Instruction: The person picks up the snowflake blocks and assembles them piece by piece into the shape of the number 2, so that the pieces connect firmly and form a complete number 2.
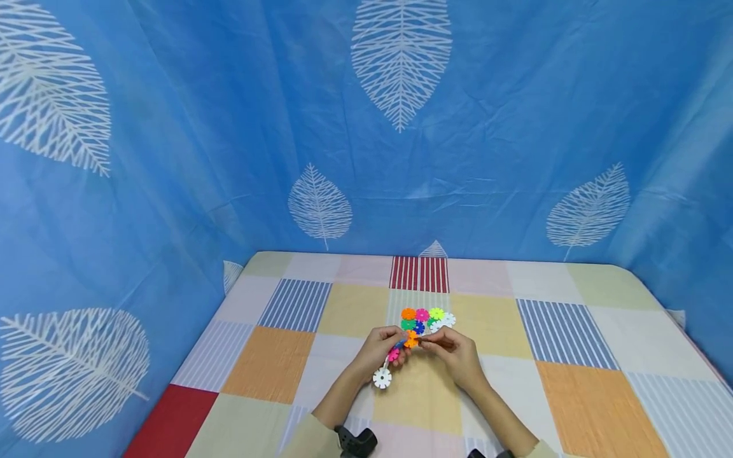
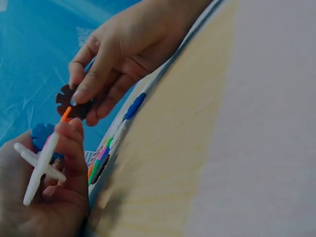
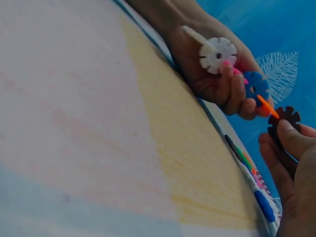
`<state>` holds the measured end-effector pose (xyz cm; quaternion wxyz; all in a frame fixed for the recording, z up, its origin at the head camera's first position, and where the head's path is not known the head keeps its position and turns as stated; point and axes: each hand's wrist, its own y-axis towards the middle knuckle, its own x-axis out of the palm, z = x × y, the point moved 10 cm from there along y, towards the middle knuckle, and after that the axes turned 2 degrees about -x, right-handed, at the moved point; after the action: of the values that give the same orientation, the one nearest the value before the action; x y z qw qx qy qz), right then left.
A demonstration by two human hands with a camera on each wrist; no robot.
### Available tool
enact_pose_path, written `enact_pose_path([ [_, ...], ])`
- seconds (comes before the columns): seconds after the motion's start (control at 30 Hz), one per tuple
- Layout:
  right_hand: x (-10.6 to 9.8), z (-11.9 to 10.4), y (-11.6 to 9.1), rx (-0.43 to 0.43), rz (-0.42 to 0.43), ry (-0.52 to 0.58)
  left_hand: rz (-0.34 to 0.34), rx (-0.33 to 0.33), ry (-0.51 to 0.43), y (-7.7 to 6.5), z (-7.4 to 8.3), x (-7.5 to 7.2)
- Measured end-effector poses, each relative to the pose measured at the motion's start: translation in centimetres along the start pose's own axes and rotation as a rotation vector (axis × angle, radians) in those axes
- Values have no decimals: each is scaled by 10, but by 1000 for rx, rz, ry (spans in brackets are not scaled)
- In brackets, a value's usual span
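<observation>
My left hand [image 1: 375,351] holds a chain of notched plastic snowflake discs with its fingers curled round it. At the chain's lower end is a white disc [image 1: 382,378], with a second white disc set crosswise to it. Further along come a pink disc [image 1: 393,355], a blue disc [image 3: 256,89] and an orange disc [image 1: 410,340]. Between thumb and fingers, my right hand [image 1: 458,357] pinches a dark brown disc [image 3: 287,116]. Its edge meets the orange disc's edge; how deep the slots sit together I cannot tell. The left fingers partly cover the chain's middle.
Just beyond the hands, loose discs lie close together on the table: orange [image 1: 408,313], pink [image 1: 422,315], yellow-green [image 1: 436,313], green [image 1: 408,325], dark blue [image 1: 420,327] and white [image 1: 449,319]. A patchwork cloth [image 1: 492,394] covers the table. Blue leaf-patterned sheeting [image 1: 487,159] hangs behind.
</observation>
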<state>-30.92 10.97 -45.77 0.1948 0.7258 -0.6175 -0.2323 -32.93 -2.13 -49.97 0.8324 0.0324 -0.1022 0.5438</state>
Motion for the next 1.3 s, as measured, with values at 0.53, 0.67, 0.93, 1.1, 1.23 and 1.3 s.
enact_pose_path([
  [0.53, -7, 24, 2, -57, -22, -755, 166, -34, -126, 14, -23, -22],
  [0.67, -5, 24, 0, -77, -46, -823, 179, -34, -103, 15, -24, -22],
  [0.93, -16, 28, -1, 13, 42, -535, 205, -25, -93, 17, -27, -24],
  [1.1, -21, 44, -3, 222, 120, -93, 230, -35, -93, 17, -27, -26],
  [1.23, -17, 52, -6, 320, 131, 140, 252, -37, -93, 14, -22, -26],
  [1.3, -13, 52, -5, 330, 121, 177, 256, -31, -98, 14, -21, -26],
])
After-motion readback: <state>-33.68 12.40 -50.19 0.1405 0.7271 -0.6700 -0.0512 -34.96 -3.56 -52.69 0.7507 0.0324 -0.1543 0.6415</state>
